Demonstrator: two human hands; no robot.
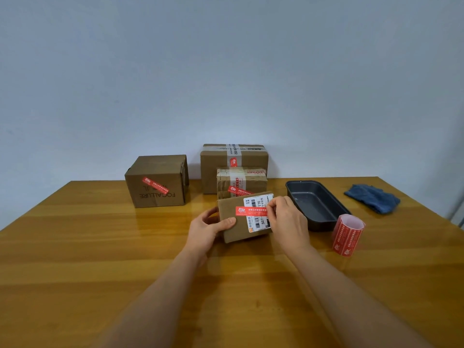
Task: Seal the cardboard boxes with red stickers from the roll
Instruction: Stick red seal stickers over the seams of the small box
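A small flat cardboard box [232, 231] with a white shipping label stands tilted at the table's middle. My left hand [208, 228] grips its left edge, thumb on the front face. A red sticker [249, 211] lies across the box face, and my right hand [286, 221] pinches the sticker's right end against the label. The roll of red stickers [347, 234] stands on end to the right of my right hand.
Three more cardboard boxes stand behind, each with a red sticker: one at the left [157, 182], a large one [233, 156] at the back, a smaller one [241, 180] in front of it. A dark baking tin [334, 209] and a blue cloth [374, 198] lie at the right on the wooden table [100, 247].
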